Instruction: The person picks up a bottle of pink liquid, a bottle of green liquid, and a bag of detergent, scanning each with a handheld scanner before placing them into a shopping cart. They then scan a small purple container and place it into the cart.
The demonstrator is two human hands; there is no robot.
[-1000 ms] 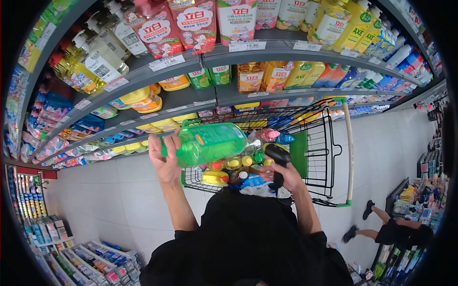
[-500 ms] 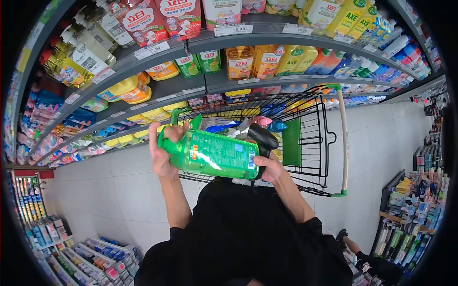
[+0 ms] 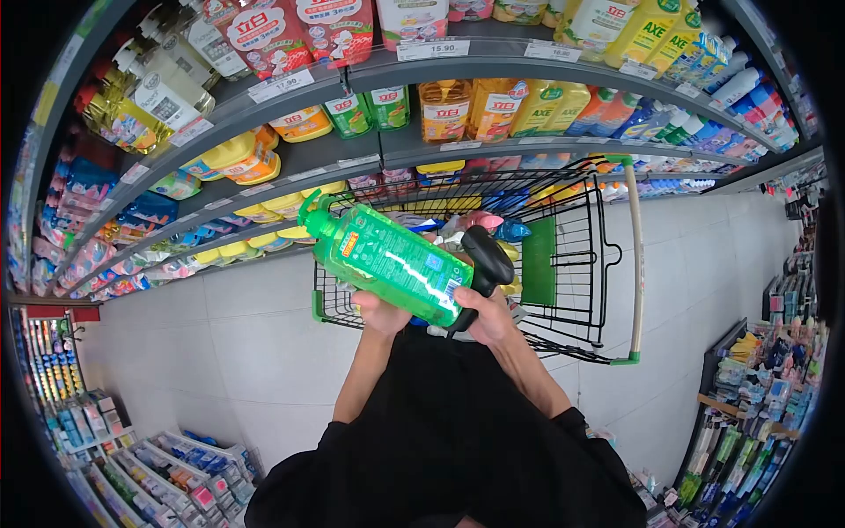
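Observation:
A see-through green pump bottle [image 3: 387,258] is tilted in front of me, its pump to the upper left and its printed back label facing up. My left hand [image 3: 380,311] grips it from below near the middle; most of those fingers are hidden behind the bottle. At the base, my right hand [image 3: 487,317] is closed round a black handheld barcode scanner [image 3: 489,260], with the thumb touching the bottle beside its barcode. The scanner's head points up, right of the bottle.
Behind the bottle stands a wire shopping cart [image 3: 601,264] with several packaged goods in it. Beyond runs a shelf [image 3: 356,85] of detergent bottles with price tags. Display racks [image 3: 748,387] stand on the right, and more goods [image 3: 167,484] at lower left.
My left hand has moved from the pump end down to the underside of the bottle. The bottle has turned so its pump end sits higher. The scanner remains in my right hand.

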